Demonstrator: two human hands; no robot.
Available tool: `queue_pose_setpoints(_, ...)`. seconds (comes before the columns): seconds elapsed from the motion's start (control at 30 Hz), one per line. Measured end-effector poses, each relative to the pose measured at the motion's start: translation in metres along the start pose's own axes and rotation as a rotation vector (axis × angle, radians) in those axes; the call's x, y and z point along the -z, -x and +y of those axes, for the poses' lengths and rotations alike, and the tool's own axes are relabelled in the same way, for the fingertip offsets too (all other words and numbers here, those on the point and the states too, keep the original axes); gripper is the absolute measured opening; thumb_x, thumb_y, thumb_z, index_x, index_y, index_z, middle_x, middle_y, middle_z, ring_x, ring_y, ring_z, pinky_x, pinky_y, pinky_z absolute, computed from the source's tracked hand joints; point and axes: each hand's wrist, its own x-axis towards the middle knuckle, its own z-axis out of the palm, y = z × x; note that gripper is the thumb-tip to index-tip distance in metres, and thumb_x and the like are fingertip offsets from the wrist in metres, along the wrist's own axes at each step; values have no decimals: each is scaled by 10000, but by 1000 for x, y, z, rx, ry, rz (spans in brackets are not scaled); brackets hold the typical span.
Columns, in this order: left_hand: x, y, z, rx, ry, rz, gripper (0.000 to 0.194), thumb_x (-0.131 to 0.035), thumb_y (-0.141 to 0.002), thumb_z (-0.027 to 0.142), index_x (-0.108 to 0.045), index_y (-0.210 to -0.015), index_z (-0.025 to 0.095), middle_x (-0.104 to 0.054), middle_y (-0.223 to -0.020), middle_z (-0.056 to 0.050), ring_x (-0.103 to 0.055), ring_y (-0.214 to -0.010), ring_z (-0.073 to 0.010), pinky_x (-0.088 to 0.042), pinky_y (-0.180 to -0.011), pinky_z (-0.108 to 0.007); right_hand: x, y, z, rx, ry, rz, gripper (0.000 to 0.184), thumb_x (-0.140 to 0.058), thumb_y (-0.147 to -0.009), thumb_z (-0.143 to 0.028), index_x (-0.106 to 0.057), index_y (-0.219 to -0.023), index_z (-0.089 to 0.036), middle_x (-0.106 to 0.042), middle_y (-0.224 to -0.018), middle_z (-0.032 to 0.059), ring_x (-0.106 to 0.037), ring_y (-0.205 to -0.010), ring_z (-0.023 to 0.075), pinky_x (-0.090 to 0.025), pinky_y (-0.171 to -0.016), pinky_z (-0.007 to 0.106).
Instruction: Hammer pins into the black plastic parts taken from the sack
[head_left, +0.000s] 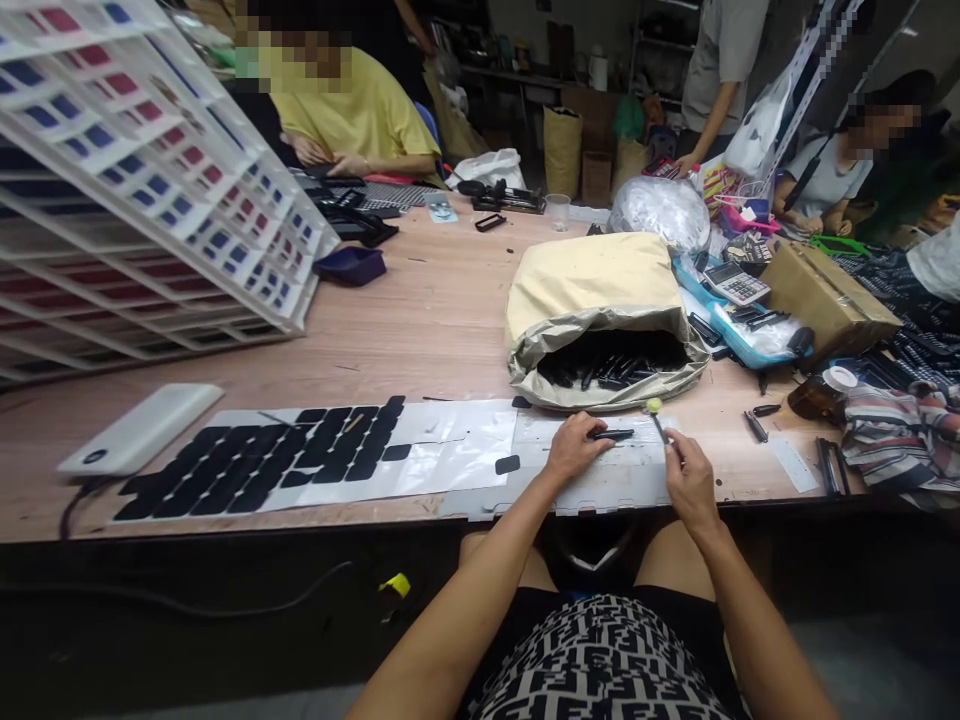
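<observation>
My left hand (pixel 577 448) is closed on a slim black piece (pixel 615 434) that lies low over a grey-white work sheet (pixel 570 485) at the table's front edge. In my right hand (pixel 690 480) is a thin dark stick with a round yellow tip (pixel 653 406); the fingers pinch its lower end, and the tip points up and away from me. Just beyond both hands lies a cream sack (pixel 592 280), its mouth towards me, with many black pieces (pixel 622 368) inside. Left of my left hand, rows of black rounded stickers (pixel 232 465) sit on a white backing sheet (pixel 450 450).
A white power bank (pixel 142 428) with a cable and a white plastic crate (pixel 172 180) stand at left. To the right are a cardboard box (pixel 825 295), a calculator (pixel 736 283), a brown jar (pixel 821 395) and striped cloth (pixel 900 440). Other people sit across the table.
</observation>
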Motion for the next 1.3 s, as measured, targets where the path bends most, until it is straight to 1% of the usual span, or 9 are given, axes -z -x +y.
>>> queue_pose_setpoints(0.1,0,0,-2,-22,18,15,168,-762,-793,280,-722,-948,228,-639,-893,-9,-581,-864,-176,-464,-799,-308,-6,7,-20,76,-80,-110,336,-429,-975,-277,-641,-1229,-217,-688,-1083,82,-648,-1006,189,-519,-923,330)
queue_pose_setpoints(0.2,0,0,-2,-55,35,19,153,-754,-798,245,-730,-947,227,-636,-871,-10,-581,-879,-178,-459,-807,-305,-11,11,-29,128,-111,-116,342,-416,-988,-263,-633,-1248,-217,-680,-1060,81,-650,-1001,179,-525,-921,317)
queue_pose_setpoints(0.43,0,0,-2,-67,57,34,114,-746,-799,210,-752,-912,218,-608,-807,-3,-566,-845,-170,-442,-775,-286,-23,17,-18,179,-4,-189,351,-404,-994,-247,-630,-1261,-215,-677,-1002,75,-651,-959,186,-536,-883,320)
queue_pose_setpoints(0.63,-1,-1,-4,-59,54,32,151,-751,-802,246,-753,-950,218,-620,-848,-8,-575,-849,-170,-450,-773,-290,-18,15,-12,162,-48,-64,359,-411,-992,-233,-615,-1287,-214,-664,-1055,85,-645,-978,183,-528,-897,314)
queue_pose_setpoints(0.8,-1,-1,-4,-58,47,32,154,-742,-806,247,-750,-954,205,-623,-855,-11,-576,-841,-169,-450,-776,-295,-17,15,-8,153,-14,-127,348,-419,-982,-237,-644,-1247,-220,-678,-1016,71,-652,-954,179,-531,-879,308)
queue_pose_setpoints(0.9,-1,-1,-4,-42,33,21,157,-736,-801,249,-747,-954,214,-623,-862,-9,-575,-851,-174,-449,-770,-294,-12,9,-1,109,10,-62,348,-424,-977,-252,-651,-1239,-214,-678,-1032,73,-646,-963,180,-519,-881,309)
queue_pose_setpoints(1.07,-1,-1,-3,-31,7,18,139,-722,-807,265,-740,-938,223,-612,-855,-5,-574,-868,-182,-450,-796,-301,5,-13,32,16,307,125,350,-428,-958,-254,-670,-1206,-205,-662,-980,76,-589,-939,201,-454,-836,306)
queue_pose_setpoints(1.2,-1,0,-1,-24,-13,9,136,-705,-819,271,-724,-943,218,-617,-873,-9,-562,-856,-181,-443,-777,-302,13,-23,61,-36,613,149,313,-456,-925,-206,-694,-1128,-192,-619,-906,80,-506,-870,208,-371,-774,310)
queue_pose_setpoints(1.3,0,-2,0,-37,-34,-13,127,-672,-848,290,-710,-941,212,-619,-881,-18,-559,-877,-194,-440,-787,-314,11,-23,68,-44,741,146,298,-471,-924,-194,-673,-1143,-191,-596,-916,86,-473,-857,209,-325,-731,320)
